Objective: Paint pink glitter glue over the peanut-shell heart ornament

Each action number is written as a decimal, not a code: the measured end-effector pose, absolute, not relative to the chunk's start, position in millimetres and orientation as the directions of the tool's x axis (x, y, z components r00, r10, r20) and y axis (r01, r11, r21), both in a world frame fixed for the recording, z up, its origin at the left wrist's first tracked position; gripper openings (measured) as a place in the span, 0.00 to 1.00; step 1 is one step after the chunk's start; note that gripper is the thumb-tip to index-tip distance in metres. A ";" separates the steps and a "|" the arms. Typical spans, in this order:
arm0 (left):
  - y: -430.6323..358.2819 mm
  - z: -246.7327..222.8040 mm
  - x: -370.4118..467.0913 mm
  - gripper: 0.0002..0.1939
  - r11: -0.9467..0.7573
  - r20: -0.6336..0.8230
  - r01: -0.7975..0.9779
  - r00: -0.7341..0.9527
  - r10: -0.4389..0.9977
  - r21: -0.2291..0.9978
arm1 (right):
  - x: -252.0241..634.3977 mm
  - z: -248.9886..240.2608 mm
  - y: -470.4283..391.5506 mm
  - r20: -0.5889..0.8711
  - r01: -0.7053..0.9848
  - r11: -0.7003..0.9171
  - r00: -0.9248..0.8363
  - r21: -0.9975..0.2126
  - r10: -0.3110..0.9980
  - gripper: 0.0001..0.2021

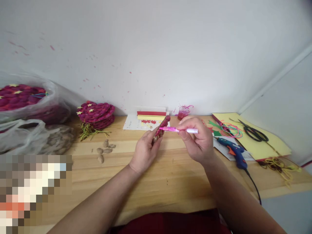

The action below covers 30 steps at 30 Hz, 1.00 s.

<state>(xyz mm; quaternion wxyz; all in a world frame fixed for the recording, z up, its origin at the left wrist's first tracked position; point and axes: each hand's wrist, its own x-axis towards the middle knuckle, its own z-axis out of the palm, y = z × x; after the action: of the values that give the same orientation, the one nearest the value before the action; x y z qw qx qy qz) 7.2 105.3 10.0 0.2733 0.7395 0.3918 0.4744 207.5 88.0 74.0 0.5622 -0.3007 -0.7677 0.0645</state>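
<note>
My left hand is closed around a craft piece made of peanuts, held up on edge above the table. One face of it is painted dark pink, while bare tan shells show low down near my fingers. In my right hand is a slim paintbrush, pinched between thumb and fingers. Its handle is white and its front part is stained bright pink. The brush tip meets the painted face of the peanut piece, or lies just in front of it. A small clear cup of pink paint stands behind my right hand.
At left are a stack of painted peanut pieces, loose peanuts and plastic bags. Paper stars lie by the wall. At right are a blue glue gun with its cord, black scissors, yellow paper and strings.
</note>
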 end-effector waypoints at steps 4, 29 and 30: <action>105.9 9.1 7.4 0.06 -0.512 0.461 0.282 0.229 0.857 0.811 | 209.4 73.0 89.2 0.818 0.369 0.810 -0.185 -0.455 0.544 0.05; 101.5 17.5 13.3 0.12 -0.194 0.232 -0.181 0.223 0.947 0.964 | 202.6 65.7 91.8 0.764 0.321 0.724 -0.003 -0.611 0.646 0.03; 101.4 17.8 13.4 0.13 -0.181 0.224 -0.195 0.229 0.947 0.964 | 202.8 65.1 92.3 0.760 0.312 0.720 0.007 -0.620 0.650 0.03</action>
<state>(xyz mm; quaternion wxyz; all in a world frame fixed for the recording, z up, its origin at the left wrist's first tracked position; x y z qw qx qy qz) 13.4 101.4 17.8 0.5456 0.5628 0.3344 0.5232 202.8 92.3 65.1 0.6186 -0.3479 -0.6911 0.1369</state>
